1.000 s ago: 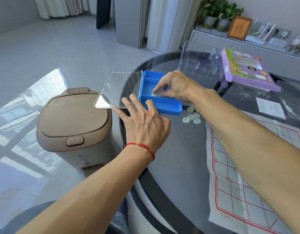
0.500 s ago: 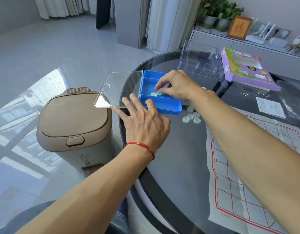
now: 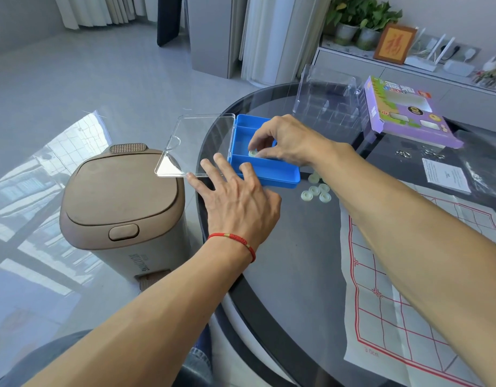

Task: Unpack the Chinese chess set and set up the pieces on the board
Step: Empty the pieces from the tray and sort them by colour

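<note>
On the glass counter [image 3: 283, 275], left hand [image 3: 238, 202] flat with fingers spread against blue box [image 3: 272, 171], right hand [image 3: 286, 141] pinching pale piece [image 3: 252, 153] inside it, loose pieces [image 3: 315, 192] beside paper board [image 3: 408, 289].

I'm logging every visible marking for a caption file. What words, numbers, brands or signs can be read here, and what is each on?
"3.0cm", in red at the near edge of the paper board.
A single red Chinese character, which looks like 福, in the framed picture.
Vertical lettering on the front of the trash bin: too blurred to read.
Print on the purple box and the white leaflet: too small to read.
</note>
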Demonstrator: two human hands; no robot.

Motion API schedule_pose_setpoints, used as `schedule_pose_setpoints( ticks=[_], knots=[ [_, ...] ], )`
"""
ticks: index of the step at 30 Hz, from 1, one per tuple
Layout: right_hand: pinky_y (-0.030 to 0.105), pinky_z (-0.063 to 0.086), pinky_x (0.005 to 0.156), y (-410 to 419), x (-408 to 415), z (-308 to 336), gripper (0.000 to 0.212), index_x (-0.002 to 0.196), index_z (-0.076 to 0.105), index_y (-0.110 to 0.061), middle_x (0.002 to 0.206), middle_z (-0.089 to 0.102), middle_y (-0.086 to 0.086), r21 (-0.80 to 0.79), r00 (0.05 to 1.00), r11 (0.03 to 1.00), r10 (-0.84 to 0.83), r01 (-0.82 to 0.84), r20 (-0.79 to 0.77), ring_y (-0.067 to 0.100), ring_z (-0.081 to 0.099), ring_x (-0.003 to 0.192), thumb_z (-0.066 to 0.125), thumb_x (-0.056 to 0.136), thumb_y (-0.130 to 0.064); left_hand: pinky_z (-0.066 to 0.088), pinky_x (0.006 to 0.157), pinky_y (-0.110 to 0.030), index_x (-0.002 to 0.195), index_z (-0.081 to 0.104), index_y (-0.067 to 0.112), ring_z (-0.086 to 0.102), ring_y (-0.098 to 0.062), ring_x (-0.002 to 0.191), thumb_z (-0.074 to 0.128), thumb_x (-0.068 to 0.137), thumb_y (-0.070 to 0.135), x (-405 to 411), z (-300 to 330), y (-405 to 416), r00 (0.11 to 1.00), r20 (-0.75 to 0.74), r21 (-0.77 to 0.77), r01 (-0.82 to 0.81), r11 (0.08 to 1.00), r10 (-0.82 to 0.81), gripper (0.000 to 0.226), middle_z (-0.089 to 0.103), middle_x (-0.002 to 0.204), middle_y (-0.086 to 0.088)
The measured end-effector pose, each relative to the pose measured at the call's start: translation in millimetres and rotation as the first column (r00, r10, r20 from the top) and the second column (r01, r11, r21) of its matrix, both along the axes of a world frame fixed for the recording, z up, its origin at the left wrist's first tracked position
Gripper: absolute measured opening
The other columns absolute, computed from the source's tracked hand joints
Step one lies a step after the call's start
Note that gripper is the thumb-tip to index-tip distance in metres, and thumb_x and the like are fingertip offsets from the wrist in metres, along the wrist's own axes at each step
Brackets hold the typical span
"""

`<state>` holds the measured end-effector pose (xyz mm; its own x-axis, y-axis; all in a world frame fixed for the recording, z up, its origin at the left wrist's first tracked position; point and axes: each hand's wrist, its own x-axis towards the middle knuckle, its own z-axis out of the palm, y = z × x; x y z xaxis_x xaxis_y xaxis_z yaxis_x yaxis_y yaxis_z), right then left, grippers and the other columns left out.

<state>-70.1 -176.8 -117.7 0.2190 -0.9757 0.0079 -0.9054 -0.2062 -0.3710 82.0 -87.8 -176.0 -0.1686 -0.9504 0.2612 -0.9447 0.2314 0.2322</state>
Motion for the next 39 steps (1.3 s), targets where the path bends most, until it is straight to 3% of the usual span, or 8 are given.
schedule_pose_setpoints(
  ticks=[5, 10, 16, 24, 26, 29, 36, 39],
  knots=[
    [0.030, 0.058, 0.084, 8, -28, 18, 0.014, 0.095, 0.080, -0.020, 0.084, 0.075, -0.005, -0.219, 0.961, 0.944, -0.211, 0.247, 0.177, 0.009, 0.070, 0.081, 0.080, 0.084, -0.028, 0.017, 0.107, -0.076, 0.130, 0.047, 0.010, 0.016, -0.056, 0.144, 0.036, 0.089, 0.048, 1, 0, 0, 1.000, -0.012, 0.043, -0.026, 0.999, 0.026, 0.057, 0.025, 0.155, -0.033],
    [0.037, 0.058, 0.088, 38, -61, 26, 0.015, 0.087, 0.081, -0.023, 0.081, 0.075, -0.007, -0.121, 0.891, 0.885, -0.437, 0.450, 0.118, 0.014, 0.068, 0.094, 0.082, 0.079, -0.035, 0.020, 0.106, -0.076, 0.125, 0.048, 0.008, 0.015, -0.055, 0.144, 0.038, 0.087, 0.048, 0, 0, 0, 0.998, -0.022, 0.069, -0.054, 0.996, 0.056, 0.055, 0.025, 0.155, -0.033],
    [0.027, 0.056, 0.081, 69, -41, 20, 0.012, 0.084, 0.082, -0.024, 0.081, 0.075, -0.010, 0.026, 0.916, 0.917, -0.400, 0.399, 0.041, 0.006, 0.067, 0.089, 0.084, 0.077, -0.033, 0.023, 0.108, -0.074, 0.116, 0.049, 0.007, 0.015, -0.053, 0.145, 0.041, 0.086, 0.050, 2, 2, 0, 0.996, -0.063, 0.114, -0.061, 0.992, 0.068, 0.053, 0.024, 0.156, -0.032],
    [0.034, 0.058, 0.081, 68, -22, 8, 0.012, 0.085, 0.082, -0.019, 0.084, 0.074, 0.000, -0.004, 0.893, 0.893, -0.450, 0.450, -0.017, 0.019, 0.067, 0.088, 0.083, 0.079, -0.029, 0.026, 0.108, -0.072, 0.108, 0.047, 0.010, 0.015, -0.053, 0.145, 0.045, 0.087, 0.053, 11, 4, 0, 0.997, -0.043, 0.137, -0.051, 0.989, 0.058, 0.048, 0.023, 0.156, -0.031],
    [0.031, 0.057, 0.081, 71, -26, 9, 0.008, 0.091, 0.082, -0.019, 0.090, 0.076, 0.001, -0.063, 0.883, 0.881, -0.469, 0.469, 0.015, 0.018, 0.069, 0.089, 0.079, 0.083, -0.020, 0.027, 0.108, -0.072, 0.108, 0.047, 0.010, 0.016, -0.053, 0.144, 0.044, 0.087, 0.055, 12, 4, 1, 0.998, -0.038, 0.128, -0.047, 0.991, 0.052, 0.049, 0.023, 0.156, -0.030],
    [0.032, 0.056, 0.087, 77, -30, 6, 0.020, 0.100, 0.082, -0.018, 0.103, 0.076, 0.003, -0.168, 0.874, 0.859, -0.485, 0.483, 0.031, 0.020, 0.070, 0.096, 0.070, 0.089, -0.007, 0.026, 0.108, -0.072, 0.109, 0.047, 0.010, 0.015, -0.053, 0.144, 0.044, 0.088, 0.055, 12, 5, 2, 0.998, -0.040, 0.126, -0.041, 0.991, 0.046, 0.049, 0.023, 0.156, -0.030],
    [0.033, 0.055, 0.085, 88, -19, 0, 0.027, 0.102, 0.081, -0.018, 0.101, 0.075, 0.005, -0.176, 0.878, 0.863, -0.477, 0.473, 0.019, 0.025, 0.068, 0.095, 0.061, 0.090, -0.004, 0.027, 0.107, -0.071, 0.098, 0.041, 0.012, 0.018, -0.053, 0.143, 0.045, 0.088, 0.052, 15, 8, 3, 0.997, -0.058, 0.138, -0.035, 0.990, 0.043, 0.042, 0.024, 0.155, -0.030],
    [0.037, 0.057, 0.085, 90, -3, 4, 0.021, 0.103, 0.079, -0.016, 0.098, 0.075, 0.004, -0.224, 0.880, 0.852, -0.467, 0.473, 0.082, 0.024, 0.067, 0.092, 0.061, 0.093, -0.015, 0.029, 0.106, -0.070, 0.094, 0.037, 0.013, 0.019, -0.052, 0.143, 0.044, 0.088, 0.052, 19, 9, 5, 0.996, -0.074, 0.154, -0.031, 0.988, 0.043, 0.040, 0.025, 0.155, -0.029]
  ],
)
